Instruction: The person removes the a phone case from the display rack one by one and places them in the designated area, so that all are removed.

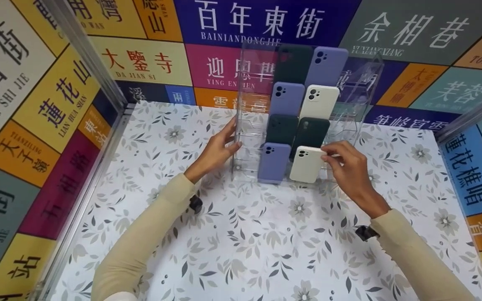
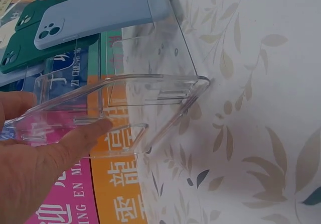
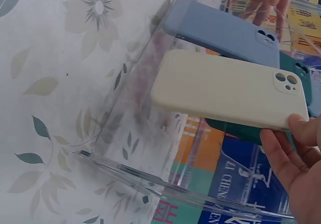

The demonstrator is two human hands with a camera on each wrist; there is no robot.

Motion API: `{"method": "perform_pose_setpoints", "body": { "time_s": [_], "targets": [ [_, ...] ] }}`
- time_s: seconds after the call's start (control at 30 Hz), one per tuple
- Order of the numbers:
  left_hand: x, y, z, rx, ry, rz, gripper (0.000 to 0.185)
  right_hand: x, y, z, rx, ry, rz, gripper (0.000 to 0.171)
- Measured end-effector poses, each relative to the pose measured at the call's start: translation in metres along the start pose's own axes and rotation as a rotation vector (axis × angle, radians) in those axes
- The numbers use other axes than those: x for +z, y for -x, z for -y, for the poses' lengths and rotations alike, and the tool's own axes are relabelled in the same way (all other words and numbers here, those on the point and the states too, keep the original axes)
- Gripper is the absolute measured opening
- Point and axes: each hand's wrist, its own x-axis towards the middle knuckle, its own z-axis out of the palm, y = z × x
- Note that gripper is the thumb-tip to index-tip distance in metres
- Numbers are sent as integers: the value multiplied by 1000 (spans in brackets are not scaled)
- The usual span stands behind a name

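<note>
My right hand (image 1: 349, 169) pinches the upper right corner of a cream phone case (image 1: 306, 165) between thumb and fingers. The cream case (image 3: 225, 86) leans in the front row of a clear stepped display rack (image 1: 249, 156), camera holes at the top. To its left leans a lavender-blue phone case (image 1: 274, 164). My left hand (image 1: 216, 150) touches the rack's left side, with thumb and fingers extended and apart. In the left wrist view the thumb (image 2: 85, 136) lies against the clear side panel (image 2: 150, 78).
Behind the front row, two dark green cases (image 1: 282, 128), a lavender case (image 1: 287, 98) beside a white one (image 1: 320, 102), and another green and lavender pair stand in rising steps. A flowered cloth (image 1: 241, 251) covers the table. Printed sign panels (image 1: 140, 62) wall the sides and back.
</note>
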Motion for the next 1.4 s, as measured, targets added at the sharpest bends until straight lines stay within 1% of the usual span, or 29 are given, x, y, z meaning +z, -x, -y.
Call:
{"method": "perform_pose_setpoints", "body": {
  "time_s": [0.2,0.37,0.57,0.7,0.87,1.03,1.23,1.4],
  "targets": [
    [0,-3,-1,-4,4,23,83,-11,-1,16,1,-21,-47,22],
    [-1,-1,-1,-5,24,21,83,-7,0,26,34,-65,-56,21],
    [-3,0,-1,5,27,8,83,11,5,30,66,-134,-36,21],
    [-1,-1,-1,10,43,17,84,23,11,30,74,-142,-15,23],
    [2,0,-1,-11,47,7,83,37,18,33,95,-180,17,22],
    [2,1,0,-14,42,11,83,52,22,37,148,-227,48,22],
    [1,0,-1,-9,36,19,82,71,26,39,232,-285,82,22],
    [1,0,-1,-12,57,24,80,83,29,41,281,-300,108,22]
  ]
}}
